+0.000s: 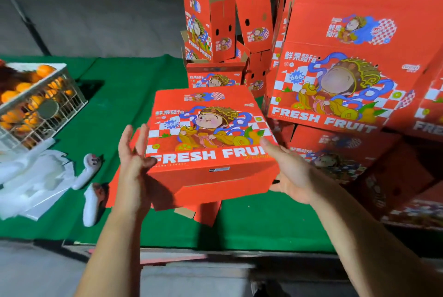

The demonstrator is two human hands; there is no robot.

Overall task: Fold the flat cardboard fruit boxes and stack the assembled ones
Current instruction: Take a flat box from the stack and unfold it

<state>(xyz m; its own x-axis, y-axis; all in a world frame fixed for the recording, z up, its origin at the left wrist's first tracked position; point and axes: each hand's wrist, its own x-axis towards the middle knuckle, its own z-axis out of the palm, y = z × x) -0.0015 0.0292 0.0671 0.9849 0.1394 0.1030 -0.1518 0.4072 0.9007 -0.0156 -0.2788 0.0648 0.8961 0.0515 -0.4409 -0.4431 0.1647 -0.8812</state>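
A red cardboard fruit box (208,138) printed "FRESH FRUIT" hangs above the green table, held between my two hands. My left hand (133,167) presses its left side with straight fingers, the thumb on the printed top near the corner. My right hand (290,172) presses the right side with a flat palm. Loose red flaps hang under the box. A stack of assembled red boxes (342,76) leans at the right. Half-folded boxes (211,23) stand upright behind, on a closed one (215,76).
A white wire crate of oranges (36,100) sits at the left on the green cloth (124,95). White foam sheets (36,184) and two white slippers (92,188) lie near the left front. The table's front edge (191,248) runs below my arms.
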